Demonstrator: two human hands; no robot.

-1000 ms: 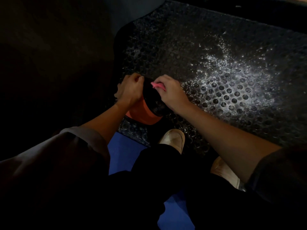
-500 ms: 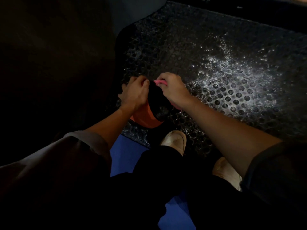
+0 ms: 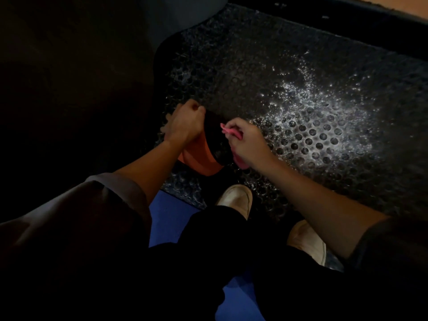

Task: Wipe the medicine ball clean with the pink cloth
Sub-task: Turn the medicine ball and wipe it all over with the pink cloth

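— nearer us than half a second earlier, our right hand (image 3: pixel 246 145) pinched the pink cloth (image 3: pixel 231 133) against the medicine ball (image 3: pixel 203 158).
— and our left hand (image 3: pixel 185 123) gripped its top, on the rubber mat (image 3: pixel 301 100).

Ball (image 3: pixel 199 162) was orange with a wide black band. Cloth (image 3: pixel 231 133) was pink. Mat (image 3: pixel 301 89) was black, a grid of round holes, with white speckles at the right. Floor (image 3: pixel 169 216) was blue. Shoes (image 3: pixel 236 199) were off-white, trousers (image 3: pixel 208 239) black, sleeve (image 3: pixel 92 205) dark brown.
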